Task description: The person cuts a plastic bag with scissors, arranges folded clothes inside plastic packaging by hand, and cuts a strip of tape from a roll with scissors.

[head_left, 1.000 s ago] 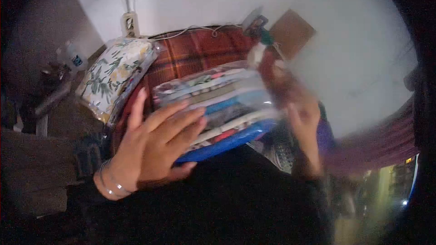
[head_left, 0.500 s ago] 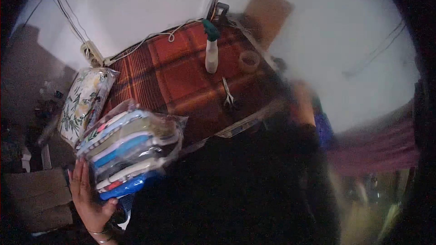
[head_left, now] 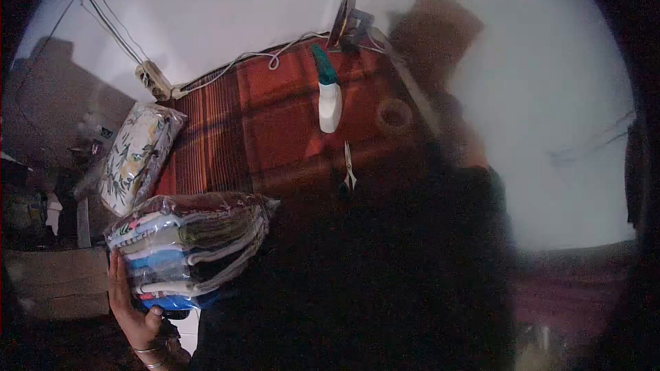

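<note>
A clear plastic bag of folded cloths, stacked in blue, white, olive and dark layers, is at the lower left against my dark clothing. My left hand holds its left side, fingers along the outside and thumb at the lower corner. At the right edge of the table, beside a roll of tape, my right hand reaches forward. Blur and shadow hide its fingers. Near the middle lie a pair of scissors and a white spray bottle with a green top.
Red plaid cloth covers the table. Another plastic-wrapped, leaf-patterned bundle lies on the left. An iron stands at the back, near a white cord and a power strip. Brown cardboard leans at the back right.
The camera view has shifted. The bag of cloths has tilted, showing more of its top, with my left hand still on it. My right arm has reached slightly farther forward.
</note>
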`<move>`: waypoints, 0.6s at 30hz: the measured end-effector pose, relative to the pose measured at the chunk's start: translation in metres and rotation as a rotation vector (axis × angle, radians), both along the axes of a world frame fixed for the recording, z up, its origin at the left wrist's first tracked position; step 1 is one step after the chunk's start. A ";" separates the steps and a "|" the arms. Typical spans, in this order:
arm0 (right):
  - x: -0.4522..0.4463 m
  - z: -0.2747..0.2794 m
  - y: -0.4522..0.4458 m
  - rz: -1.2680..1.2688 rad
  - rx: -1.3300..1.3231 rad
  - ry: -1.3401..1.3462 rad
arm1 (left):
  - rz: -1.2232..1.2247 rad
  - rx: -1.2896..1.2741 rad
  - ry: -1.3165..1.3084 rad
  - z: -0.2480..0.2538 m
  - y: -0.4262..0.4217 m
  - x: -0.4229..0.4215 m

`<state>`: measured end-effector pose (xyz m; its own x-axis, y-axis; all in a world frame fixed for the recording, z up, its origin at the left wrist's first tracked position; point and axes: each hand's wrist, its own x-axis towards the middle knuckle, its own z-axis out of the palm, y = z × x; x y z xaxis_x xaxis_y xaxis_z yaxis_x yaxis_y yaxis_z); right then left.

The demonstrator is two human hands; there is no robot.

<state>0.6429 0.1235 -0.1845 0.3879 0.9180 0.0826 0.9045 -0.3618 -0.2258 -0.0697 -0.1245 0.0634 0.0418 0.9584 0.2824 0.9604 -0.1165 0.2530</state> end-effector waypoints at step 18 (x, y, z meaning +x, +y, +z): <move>-0.159 0.265 -0.114 0.211 0.449 0.439 | 0.025 0.171 0.185 -0.032 -0.008 -0.023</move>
<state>0.4844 0.0094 0.0806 0.2883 0.8913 0.3500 0.7354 0.0280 -0.6770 -0.0932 -0.1323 0.0319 0.0846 0.8987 0.4304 0.9917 -0.1179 0.0513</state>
